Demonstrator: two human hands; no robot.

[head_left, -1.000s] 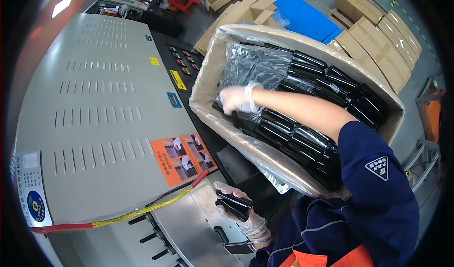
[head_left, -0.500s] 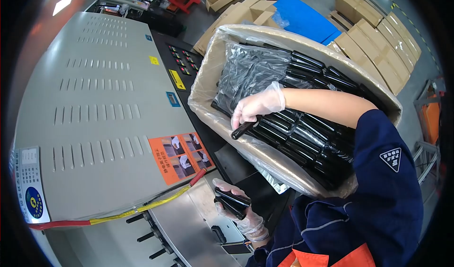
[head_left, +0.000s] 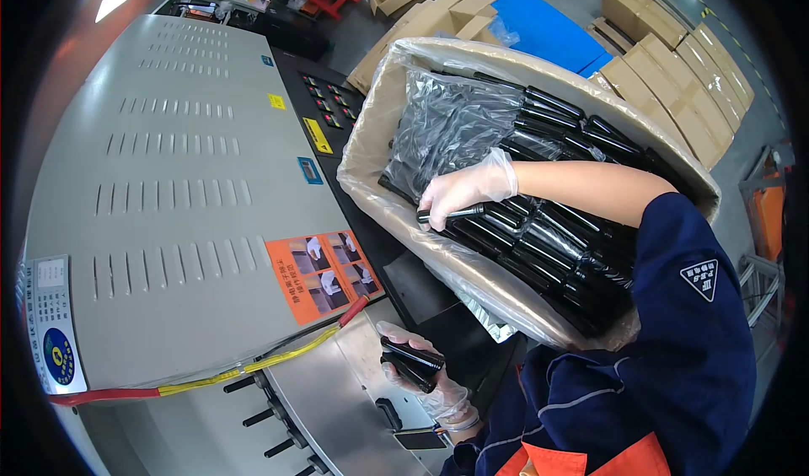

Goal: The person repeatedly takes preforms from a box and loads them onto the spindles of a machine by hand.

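Observation:
My right hand (head_left: 466, 189), in a clear thin glove, is over the near left part of a plastic-lined carton (head_left: 497, 295). Its fingers are closed on one glossy black tube (head_left: 462, 213), held almost level just above others like it. Many such black tubes (head_left: 552, 236) lie in rows inside the carton, partly under a clear plastic sheet (head_left: 451, 122). Lower down, my left hand (head_left: 442, 400), also gloved, grips two black tubes (head_left: 413, 355) side by side beside the machine's metal ledge. The palm side of that grip is partly hidden.
A grey vented machine (head_left: 168, 172) fills the left side, with a black button panel (head_left: 330, 101) and an orange instruction sheet (head_left: 324, 274). Dark pegs (head_left: 257, 417) stick out in its lower opening. Cardboard boxes (head_left: 674, 80) and a blue sheet (head_left: 548, 29) lie behind the carton.
The tube in my right hand has swung from slanting down toward nearly level, and that hand has shifted slightly right. My left hand keeps its two tubes, almost unmoved.

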